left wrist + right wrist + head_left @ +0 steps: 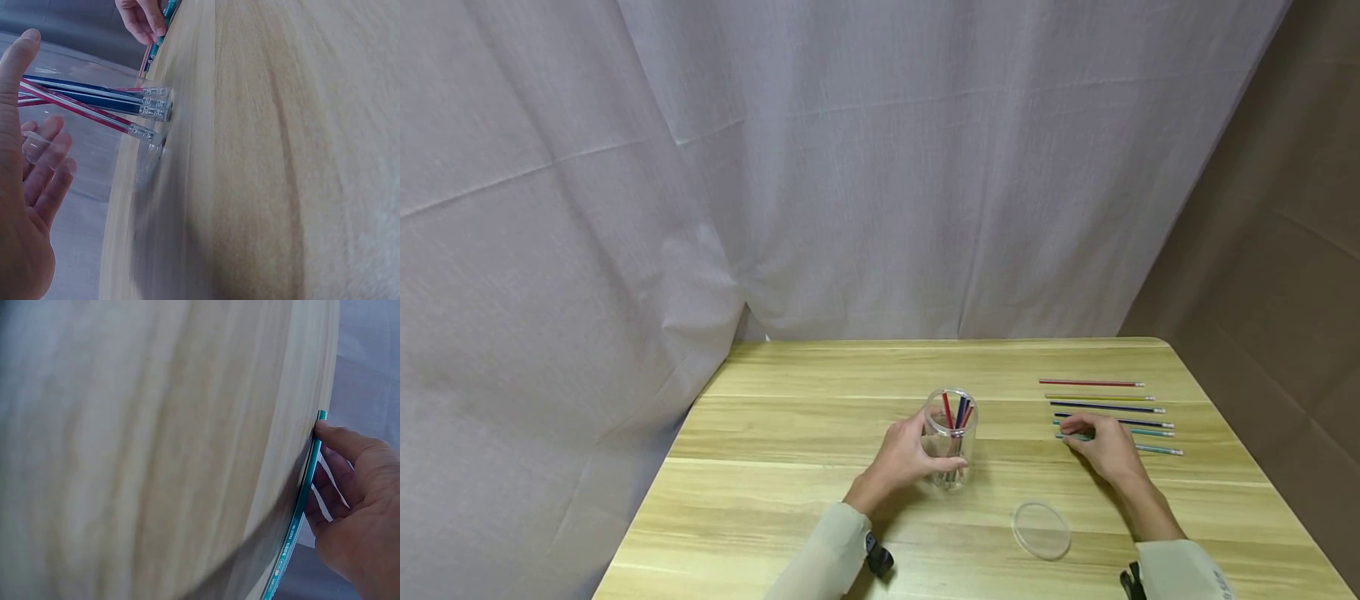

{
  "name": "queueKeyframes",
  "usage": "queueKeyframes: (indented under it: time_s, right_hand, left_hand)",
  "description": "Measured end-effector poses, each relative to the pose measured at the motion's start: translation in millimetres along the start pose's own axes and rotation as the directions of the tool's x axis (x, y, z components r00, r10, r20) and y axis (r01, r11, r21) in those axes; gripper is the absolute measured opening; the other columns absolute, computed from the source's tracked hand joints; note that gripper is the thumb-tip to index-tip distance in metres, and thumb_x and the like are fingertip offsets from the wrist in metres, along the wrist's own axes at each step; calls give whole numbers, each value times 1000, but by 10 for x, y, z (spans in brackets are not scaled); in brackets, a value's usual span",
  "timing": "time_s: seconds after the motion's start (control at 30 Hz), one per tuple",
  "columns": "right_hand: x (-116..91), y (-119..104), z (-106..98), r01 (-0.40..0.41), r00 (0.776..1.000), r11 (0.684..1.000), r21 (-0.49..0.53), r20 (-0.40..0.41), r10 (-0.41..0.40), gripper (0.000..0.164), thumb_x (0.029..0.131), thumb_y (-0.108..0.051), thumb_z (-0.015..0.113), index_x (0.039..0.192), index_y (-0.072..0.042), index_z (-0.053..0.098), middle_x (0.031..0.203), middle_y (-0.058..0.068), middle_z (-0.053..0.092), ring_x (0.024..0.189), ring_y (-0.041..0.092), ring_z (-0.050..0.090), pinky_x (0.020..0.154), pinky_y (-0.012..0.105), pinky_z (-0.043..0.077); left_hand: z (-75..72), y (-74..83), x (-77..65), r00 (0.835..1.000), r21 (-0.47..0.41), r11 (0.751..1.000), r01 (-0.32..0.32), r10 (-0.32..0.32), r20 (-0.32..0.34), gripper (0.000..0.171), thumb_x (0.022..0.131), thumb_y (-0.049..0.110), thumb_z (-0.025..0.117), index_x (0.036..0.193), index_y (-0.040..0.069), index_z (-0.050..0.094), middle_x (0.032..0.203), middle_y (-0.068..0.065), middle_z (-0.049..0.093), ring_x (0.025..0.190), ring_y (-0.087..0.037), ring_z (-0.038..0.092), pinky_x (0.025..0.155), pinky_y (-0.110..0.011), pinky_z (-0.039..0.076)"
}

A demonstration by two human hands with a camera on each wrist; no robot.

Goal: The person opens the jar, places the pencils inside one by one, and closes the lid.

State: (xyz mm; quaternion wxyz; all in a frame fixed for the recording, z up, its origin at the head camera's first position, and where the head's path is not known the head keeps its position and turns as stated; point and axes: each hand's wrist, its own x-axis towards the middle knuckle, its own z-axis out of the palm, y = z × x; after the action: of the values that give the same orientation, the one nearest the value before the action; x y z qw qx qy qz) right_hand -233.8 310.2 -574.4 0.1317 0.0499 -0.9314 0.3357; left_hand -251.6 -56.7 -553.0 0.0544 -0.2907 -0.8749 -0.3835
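My left hand holds a clear jar upright on the table, thumb in front and fingers behind. Inside the jar lean several red and dark blue pencils, eraser ends down. To the right, my right hand is at the left end of the nearest green pencil. In the right wrist view the thumb and fingers pinch this green pencil near its unsharpened tip, low at the table surface. A second green pencil lies just behind, partly hidden by the hand.
Beyond the right hand lie a red pencil, a yellow pencil and two dark blue pencils, roughly parallel. A round clear lid lies flat between the forearms. Grey curtains hang behind the wooden table.
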Motion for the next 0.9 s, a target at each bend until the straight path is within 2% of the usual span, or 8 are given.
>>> queueKeyframes:
  time_s: [0.27, 0.4, 0.5, 0.7, 0.9]
  right_hand:
    - [-1, 1, 13, 17, 1000, 1000, -13, -6, -17, 15, 86, 0, 85, 100, -4, 80, 93, 7, 79, 86, 26, 74, 78, 30, 53]
    - [-6, -32, 19, 46, 999, 999, 0, -12, -46, 14, 86, 2, 86, 98, -3, 80, 88, 7, 78, 79, 18, 71, 71, 26, 53]
    - [-10, -67, 22, 73, 997, 997, 2, -22, -73, 14, 85, 3, 86, 95, -4, 80, 85, 5, 78, 76, 13, 69, 69, 26, 53]
    - [-15, -135, 36, 94, 995, 996, -1, -15, -94, 13, 85, 2, 86, 94, -5, 81, 83, 1, 76, 73, 7, 65, 67, 26, 52]
    - [2, -223, 33, 114, 993, 993, -31, -11, -114, 13, 86, 0, 86, 97, -5, 81, 89, 3, 78, 80, 15, 70, 72, 30, 56]
  left_hand:
    - [-1, 11, 0, 1000, -4, 1000, 7, -7, 6, 93, 79, 54, 92, 154, 21, 49, 126, 6, 71, 109, -10, 66, 92, -32, 53]
    - [5, 11, -3, 1000, -17, 1000, 13, -13, 0, 80, 78, 53, 93, 142, 20, 58, 121, 4, 73, 106, -10, 66, 90, -32, 54]
    - [6, 14, -7, 1000, -25, 999, 21, -21, 0, 73, 77, 53, 93, 135, 21, 62, 118, 4, 74, 104, -10, 66, 89, -31, 54]
    - [1, 18, -13, 1000, -30, 999, 25, -25, 6, 72, 78, 54, 93, 134, 22, 61, 118, 4, 74, 104, -9, 66, 89, -30, 54]
    - [7, -2, -4, 1000, -30, 999, 30, -30, 9, 72, 78, 57, 92, 134, 24, 61, 118, 5, 73, 103, -8, 65, 87, -29, 54]
